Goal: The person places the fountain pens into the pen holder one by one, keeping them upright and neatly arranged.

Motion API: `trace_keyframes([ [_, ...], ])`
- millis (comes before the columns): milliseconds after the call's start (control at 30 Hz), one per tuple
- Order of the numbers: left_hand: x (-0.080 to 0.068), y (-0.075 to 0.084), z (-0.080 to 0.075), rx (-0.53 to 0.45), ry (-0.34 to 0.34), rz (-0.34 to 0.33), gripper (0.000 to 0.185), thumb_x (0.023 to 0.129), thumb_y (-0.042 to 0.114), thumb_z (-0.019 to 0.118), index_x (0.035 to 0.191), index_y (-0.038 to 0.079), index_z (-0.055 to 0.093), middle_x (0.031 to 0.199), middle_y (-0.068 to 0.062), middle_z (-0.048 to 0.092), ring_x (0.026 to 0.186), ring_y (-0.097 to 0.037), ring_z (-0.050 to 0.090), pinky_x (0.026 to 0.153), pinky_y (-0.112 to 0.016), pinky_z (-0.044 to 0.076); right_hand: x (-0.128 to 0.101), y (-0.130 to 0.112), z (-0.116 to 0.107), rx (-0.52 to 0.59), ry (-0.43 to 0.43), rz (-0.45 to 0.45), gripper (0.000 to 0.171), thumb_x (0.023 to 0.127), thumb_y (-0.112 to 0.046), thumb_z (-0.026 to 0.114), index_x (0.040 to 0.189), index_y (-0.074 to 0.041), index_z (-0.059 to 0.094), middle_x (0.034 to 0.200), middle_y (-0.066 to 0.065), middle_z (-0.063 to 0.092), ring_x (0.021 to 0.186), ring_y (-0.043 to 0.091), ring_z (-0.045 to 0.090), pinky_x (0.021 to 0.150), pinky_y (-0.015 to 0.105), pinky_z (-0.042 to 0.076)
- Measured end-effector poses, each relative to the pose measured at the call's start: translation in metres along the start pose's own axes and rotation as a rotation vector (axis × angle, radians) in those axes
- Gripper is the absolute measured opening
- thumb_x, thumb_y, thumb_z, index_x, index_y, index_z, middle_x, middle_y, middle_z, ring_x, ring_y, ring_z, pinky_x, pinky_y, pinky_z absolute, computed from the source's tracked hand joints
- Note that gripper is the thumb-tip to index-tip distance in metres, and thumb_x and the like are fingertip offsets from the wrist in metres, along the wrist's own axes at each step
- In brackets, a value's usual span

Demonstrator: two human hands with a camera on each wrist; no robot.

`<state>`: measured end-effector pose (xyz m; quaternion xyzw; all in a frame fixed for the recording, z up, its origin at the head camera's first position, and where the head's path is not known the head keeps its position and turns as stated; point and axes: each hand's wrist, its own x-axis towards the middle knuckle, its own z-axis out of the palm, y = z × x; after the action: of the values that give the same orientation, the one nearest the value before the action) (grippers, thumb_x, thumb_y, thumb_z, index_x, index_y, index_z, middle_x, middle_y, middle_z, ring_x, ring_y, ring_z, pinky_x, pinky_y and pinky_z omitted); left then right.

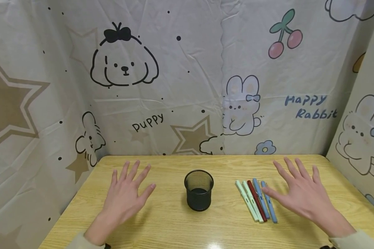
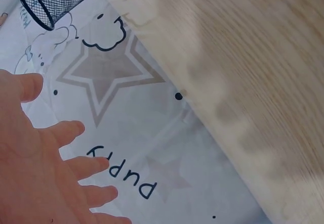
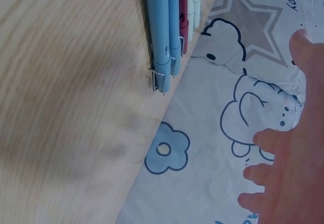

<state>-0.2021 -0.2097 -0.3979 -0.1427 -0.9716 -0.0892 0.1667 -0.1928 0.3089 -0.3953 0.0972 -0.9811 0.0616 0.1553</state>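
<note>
A black mesh pen holder (image 1: 198,199) stands upright on the table, between the two hands. To its right several pens lie side by side: two pale green pens (image 1: 249,200), a dark red pen (image 1: 257,201) and two blue pens (image 1: 269,202). My left hand (image 1: 126,197), fingers spread and holding nothing, hovers over the table left of the holder. Spread in the same way, my right hand (image 1: 302,195) is over the table right of the pens, its thumb overlapping a blue pen in the head view. Clips show on the blue pens (image 3: 159,37) in the right wrist view.
The wooden table (image 1: 162,228) has its far edge against a hanging cloth (image 1: 187,86) printed with a puppy, rabbits, stars and cherries. More of this cloth hangs at the left and right sides.
</note>
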Motion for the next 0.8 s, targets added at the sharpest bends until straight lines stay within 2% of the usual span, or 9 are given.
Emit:
trace_keyframes([
  [200, -0.003, 0.003, -0.002, 0.014, 0.009, 0.007, 0.069, 0.105, 0.062, 0.051, 0.161, 0.023, 0.047, 0.168, -0.018, 0.034, 0.156, -0.048, 0.018, 0.118, -0.075, 0.01, -0.006, 0.003, 0.002, 0.006, 0.027, -0.02, 0.099, 0.093, -0.075, 0.061, 0.162, -0.007, 0.041, 0.167, 0.03, 0.027, 0.151, 0.056, 0.02, 0.116, 0.073, -0.013],
  [367, -0.007, 0.005, -0.003, 0.011, 0.005, 0.012, 0.071, 0.104, 0.065, 0.05, 0.162, 0.024, 0.045, 0.168, -0.018, 0.034, 0.156, -0.047, 0.017, 0.118, -0.075, 0.011, -0.012, 0.004, 0.002, 0.017, 0.048, -0.034, 0.099, 0.093, -0.073, 0.063, 0.162, -0.006, 0.041, 0.166, 0.031, 0.028, 0.151, 0.056, 0.019, 0.118, 0.067, -0.016],
  [567, -0.009, 0.01, -0.002, -0.009, 0.009, 0.022, 0.073, 0.104, 0.067, 0.048, 0.163, 0.024, 0.044, 0.168, -0.016, 0.032, 0.156, -0.045, 0.017, 0.119, -0.073, 0.012, -0.017, 0.005, 0.002, 0.024, 0.06, -0.041, 0.101, 0.091, -0.072, 0.066, 0.163, -0.005, 0.039, 0.165, 0.032, 0.029, 0.145, 0.06, 0.029, 0.12, 0.062, -0.017],
  [667, -0.009, 0.013, -0.002, -0.022, 0.017, 0.028, 0.075, 0.103, 0.067, 0.051, 0.162, 0.022, 0.045, 0.168, -0.016, 0.033, 0.156, -0.045, 0.019, 0.119, -0.072, 0.014, -0.018, 0.005, 0.002, 0.044, 0.048, -0.03, 0.101, 0.09, -0.071, 0.068, 0.162, -0.005, 0.041, 0.163, 0.033, 0.032, 0.14, 0.062, 0.034, 0.12, 0.067, -0.009],
  [800, -0.01, 0.017, -0.001, -0.049, 0.028, 0.032, 0.079, 0.099, 0.064, 0.061, 0.162, 0.019, 0.046, 0.167, -0.016, 0.036, 0.155, -0.044, 0.022, 0.12, -0.069, 0.016, -0.018, 0.005, 0.002, 0.09, 0.007, -0.01, 0.099, 0.089, -0.069, 0.072, 0.157, -0.001, 0.047, 0.157, 0.037, 0.037, 0.134, 0.066, 0.039, 0.117, 0.076, 0.009],
])
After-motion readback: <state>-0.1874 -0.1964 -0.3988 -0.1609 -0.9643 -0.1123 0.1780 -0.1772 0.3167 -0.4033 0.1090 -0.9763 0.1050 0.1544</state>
